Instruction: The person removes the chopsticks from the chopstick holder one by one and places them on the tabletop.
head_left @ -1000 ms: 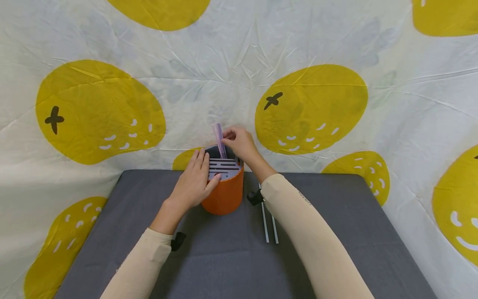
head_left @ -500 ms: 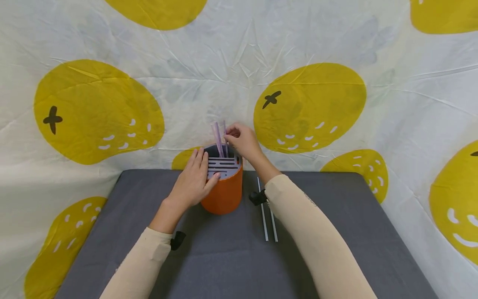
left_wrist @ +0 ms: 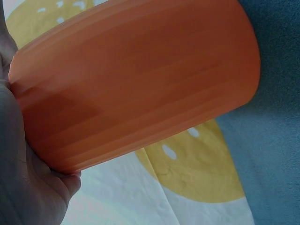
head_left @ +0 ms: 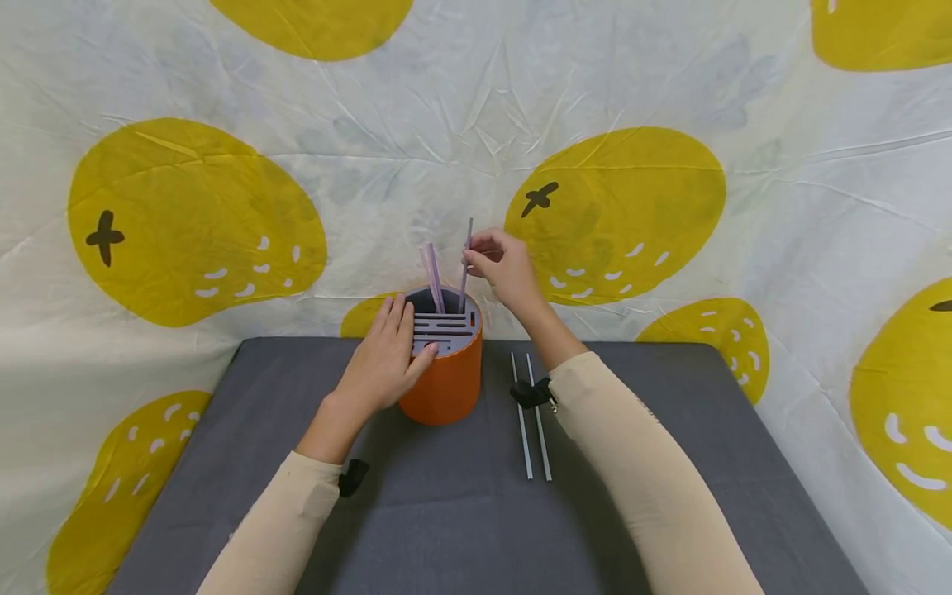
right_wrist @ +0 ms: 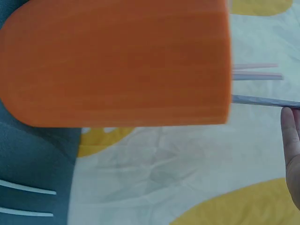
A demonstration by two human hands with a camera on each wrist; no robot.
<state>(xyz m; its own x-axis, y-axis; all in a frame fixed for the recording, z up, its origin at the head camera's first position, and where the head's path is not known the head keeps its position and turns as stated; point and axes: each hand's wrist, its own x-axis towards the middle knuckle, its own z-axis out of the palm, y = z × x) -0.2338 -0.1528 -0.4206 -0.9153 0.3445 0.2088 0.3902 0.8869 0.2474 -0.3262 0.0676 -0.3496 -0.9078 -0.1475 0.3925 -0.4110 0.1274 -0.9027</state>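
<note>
In the head view, a thin stick (head_left: 464,285) is pinched between the thumb and fingers of the right hand (head_left: 509,268), right of the frame's centre; its lower end is held within the opening at the back of an orange holder (head_left: 443,392), near the middle of the frame. The holder is steadied by the left hand (head_left: 378,364), whose outstretched fingers are laid along the left of its slotted top (head_left: 446,328), with the thumb rested at the front rim. A cluster of purplish sticks (head_left: 434,281) is stood in the same opening, to the left of the pinched one, and tilted leftward. Two pale rods (head_left: 531,426) are laid side by side on the grey tabletop (head_left: 446,521), right of the holder. Behind, a white cloth (head_left: 416,107) printed with yellow fruit is hung across the upper frame.
</note>
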